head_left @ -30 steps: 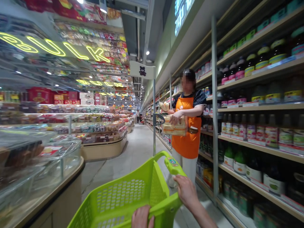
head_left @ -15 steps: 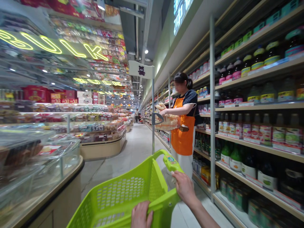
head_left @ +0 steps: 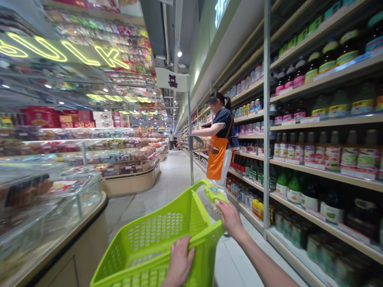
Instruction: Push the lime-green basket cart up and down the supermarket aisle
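A lime-green plastic shopping cart [head_left: 155, 229] with perforated walls stands right in front of me, turned at an angle. My left hand [head_left: 180, 259] is closed over the rim on the cart's near side. At the cart's right end, my right hand [head_left: 229, 217] wraps round the green handle [head_left: 216, 194], which has a round sticker. Nothing lies in the visible part of the basket. A grey pole rises from the cart, bearing a white flag [head_left: 172, 81] with a dark bear and, lower down, a grey loop [head_left: 196, 142].
A person in an orange apron [head_left: 217, 157] stands just beyond the cart, beside shelves of bottles and cans [head_left: 324, 175] along the right. Display counters [head_left: 74, 223] of packaged goods line the left. A tiled aisle [head_left: 170, 167] runs ahead; another person [head_left: 171, 140] is far down it.
The person in the apron now appears further left and turned more away, arms reaching forward. My left hand shows higher in view, still on the rim. My right hand keeps its hold.
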A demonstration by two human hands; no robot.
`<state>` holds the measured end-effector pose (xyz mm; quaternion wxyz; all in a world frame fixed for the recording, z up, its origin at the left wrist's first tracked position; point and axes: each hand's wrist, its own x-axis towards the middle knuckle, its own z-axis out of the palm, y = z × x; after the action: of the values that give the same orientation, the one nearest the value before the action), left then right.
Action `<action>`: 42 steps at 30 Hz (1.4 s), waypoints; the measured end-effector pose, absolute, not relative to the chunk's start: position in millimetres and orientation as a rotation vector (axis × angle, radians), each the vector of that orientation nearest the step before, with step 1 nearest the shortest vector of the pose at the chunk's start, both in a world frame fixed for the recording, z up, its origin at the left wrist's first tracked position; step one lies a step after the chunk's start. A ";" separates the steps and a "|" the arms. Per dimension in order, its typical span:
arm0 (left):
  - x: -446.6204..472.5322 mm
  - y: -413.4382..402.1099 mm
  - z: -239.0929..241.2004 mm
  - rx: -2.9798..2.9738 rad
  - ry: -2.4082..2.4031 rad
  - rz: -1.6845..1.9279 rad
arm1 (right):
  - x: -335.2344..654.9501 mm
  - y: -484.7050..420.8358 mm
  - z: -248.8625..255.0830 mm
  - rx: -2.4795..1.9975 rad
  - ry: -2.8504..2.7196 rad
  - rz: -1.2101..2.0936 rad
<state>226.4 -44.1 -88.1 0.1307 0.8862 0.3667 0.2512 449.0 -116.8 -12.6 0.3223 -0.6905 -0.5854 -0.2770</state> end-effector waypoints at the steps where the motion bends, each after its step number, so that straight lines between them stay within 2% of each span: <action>1: 222.8 -40.2 -90.1 2.609 1.046 0.691 | 451.7 -115.8 -12.7 -1.805 -1.540 -0.734; 7: 175.7 -23.2 -107.8 2.669 1.412 0.494 | 462.9 -112.4 -17.7 -1.744 -1.556 -0.723; 12: 168.9 -34.3 -100.1 2.647 1.527 0.343 | 468.9 -111.0 -22.9 -1.664 -1.565 -0.739; 18: 148.6 -33.7 -96.1 2.675 1.464 0.273 | 468.5 -113.1 -14.6 -1.776 -1.567 -0.798; 29: 128.8 -31.2 -101.4 2.784 1.254 0.340 | 469.7 -109.9 4.9 -2.069 -1.614 -0.693; 42: 133.1 -25.3 -100.6 2.762 1.195 0.227 | 456.4 -125.9 10.8 -2.074 -1.775 -0.660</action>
<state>133.1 -25.3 -100.6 0.0616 0.9135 0.3950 0.0751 456.4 -125.9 10.8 0.1658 -0.7283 -0.6232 -0.2317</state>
